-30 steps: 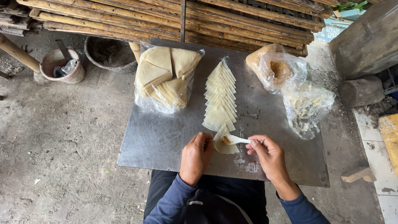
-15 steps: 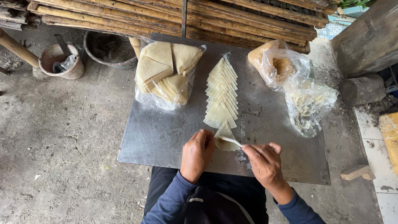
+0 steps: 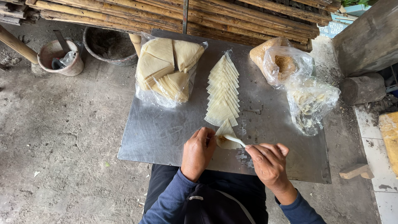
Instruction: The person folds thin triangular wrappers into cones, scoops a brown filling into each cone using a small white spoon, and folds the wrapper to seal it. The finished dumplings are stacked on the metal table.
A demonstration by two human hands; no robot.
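Near the lower centre of the frame, a pale triangular pastry wrapper (image 3: pixel 226 135) is pinned flat on the grey sheet-metal table top (image 3: pixel 166 132) by the fingertips of the left hand (image 3: pixel 198 152), which is pressed down on the wrapper's left edge rather than closed around it. A slim white plastic spoon (image 3: pixel 234 140) is pinched between thumb and fingers of the right hand (image 3: pixel 268 163), just right of centre, and its bowl end is laid on the wrapper, where a small dab of brownish filling can be made out. Directly above the wrapper, a long overlapping row of cream triangular wrappers (image 3: pixel 224 93) is laid out towards the top of the frame, its lowest sheet just touching the one being worked. To the upper left of that row, a clear plastic bag packed with stacked triangular wrappers (image 3: pixel 168 68) is set on the table. At the upper right, a clear plastic bag of brown crumbly filling (image 3: pixel 284 62) is seen, and below it a second clear bag with pale shredded contents (image 3: pixel 311 103). A dirty round bucket (image 3: pixel 60 58) is stood on the concrete floor at the upper left, and bamboo poles (image 3: pixel 207 12) are stacked across the top edge
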